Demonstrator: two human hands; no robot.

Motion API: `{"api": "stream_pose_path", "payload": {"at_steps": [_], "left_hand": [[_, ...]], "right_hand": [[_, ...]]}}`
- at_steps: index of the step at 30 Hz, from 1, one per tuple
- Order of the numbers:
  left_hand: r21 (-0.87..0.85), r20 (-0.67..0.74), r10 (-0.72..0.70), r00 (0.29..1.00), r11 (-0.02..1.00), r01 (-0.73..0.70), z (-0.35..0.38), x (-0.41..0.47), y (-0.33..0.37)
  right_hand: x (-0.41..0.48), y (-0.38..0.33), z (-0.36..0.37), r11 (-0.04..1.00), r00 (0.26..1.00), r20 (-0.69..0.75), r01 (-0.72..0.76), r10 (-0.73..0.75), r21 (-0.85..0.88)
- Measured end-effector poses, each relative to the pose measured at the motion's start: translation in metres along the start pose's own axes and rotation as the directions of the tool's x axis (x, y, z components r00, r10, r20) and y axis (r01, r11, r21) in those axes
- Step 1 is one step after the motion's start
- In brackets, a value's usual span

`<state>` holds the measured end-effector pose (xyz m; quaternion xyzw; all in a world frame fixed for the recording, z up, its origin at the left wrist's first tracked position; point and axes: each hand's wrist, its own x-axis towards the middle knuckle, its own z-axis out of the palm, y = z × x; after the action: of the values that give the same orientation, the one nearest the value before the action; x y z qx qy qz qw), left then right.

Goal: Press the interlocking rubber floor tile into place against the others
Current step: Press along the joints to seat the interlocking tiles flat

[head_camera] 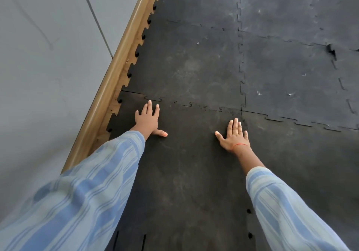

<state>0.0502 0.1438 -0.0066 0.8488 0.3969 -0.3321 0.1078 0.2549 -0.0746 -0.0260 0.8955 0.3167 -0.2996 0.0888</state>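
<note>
A black rubber floor tile (186,163) with puzzle-tooth edges lies on the floor below me, its far edge meeting the laid tiles (186,60) along a toothed seam (194,105). My left hand (148,119) rests flat on the tile near its far left corner, fingers spread, thumb out to the right. On the tile's far right part, close to the seam, my right hand (234,137) also lies flat with the palm down and a red thread at the wrist. Neither hand holds anything.
A wooden skirting board (116,72) runs along the grey wall (48,66) on the left, with bare wood floor showing between the tile teeth. More dark tiles (291,75) cover the floor to the right; one joint (331,49) there stands lifted.
</note>
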Motion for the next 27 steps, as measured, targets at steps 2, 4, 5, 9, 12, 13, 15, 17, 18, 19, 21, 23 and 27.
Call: {"api": "stream_pose_path", "payload": {"at_steps": [2,4,5,9,12,13,15,17,18,19,21,23,27], "left_hand": [[0.048,-0.023,0.078,0.997,0.996,-0.077,0.01,-0.014,0.003],[0.078,-0.033,0.124,0.992,0.99,-0.121,0.026,-0.029,0.011],[0.077,-0.039,0.14,0.989,0.988,-0.136,0.036,-0.037,0.019],[0.113,-0.061,0.266,0.962,0.959,-0.258,0.062,-0.066,0.071],[0.181,-0.055,0.35,0.935,0.925,-0.335,0.076,-0.083,0.105],[0.193,-0.057,0.361,0.931,0.919,-0.344,0.08,-0.088,0.112],[0.207,-0.06,0.367,0.928,0.914,-0.348,0.086,-0.095,0.121],[0.226,-0.052,0.369,0.928,0.91,-0.349,0.088,-0.103,0.124],[0.242,-0.041,0.367,0.929,0.906,-0.348,0.089,-0.108,0.125],[0.256,-0.027,0.362,0.932,0.903,-0.344,0.091,-0.114,0.126],[0.254,0.012,0.344,0.939,0.907,-0.336,0.097,-0.126,0.129],[0.237,0.044,0.327,0.944,0.915,-0.328,0.103,-0.134,0.132],[0.222,0.058,0.326,0.944,0.917,-0.33,0.102,-0.136,0.134]], "right_hand": [[-0.012,0.001,0.009,1.0,1.0,-0.026,-0.004,0.004,0.012],[-0.033,0.003,0.025,0.999,0.998,-0.051,-0.02,0.022,0.047],[-0.044,0.005,0.034,0.997,0.997,-0.063,-0.03,0.035,0.067],[-0.092,0.016,0.067,0.988,0.993,-0.076,-0.081,0.091,0.131],[-0.122,0.024,0.087,0.98,0.99,-0.068,-0.107,0.12,0.168],[-0.13,0.025,0.092,0.979,0.99,-0.063,-0.115,0.127,0.166],[-0.144,0.027,0.101,0.978,0.989,-0.057,-0.123,0.134,0.168],[-0.155,0.029,0.108,0.978,0.99,-0.052,-0.123,0.134,0.169],[-0.162,0.03,0.111,0.978,0.989,-0.052,-0.126,0.136,0.169],[-0.169,0.03,0.115,0.977,0.988,-0.06,-0.132,0.144,0.169],[-0.189,0.027,0.126,0.968,0.979,-0.093,-0.162,0.182,0.191],[-0.208,0.021,0.137,0.953,0.966,-0.115,-0.201,0.231,0.228],[-0.209,0.019,0.135,0.94,0.968,-0.052,-0.224,0.245,0.256]]}}
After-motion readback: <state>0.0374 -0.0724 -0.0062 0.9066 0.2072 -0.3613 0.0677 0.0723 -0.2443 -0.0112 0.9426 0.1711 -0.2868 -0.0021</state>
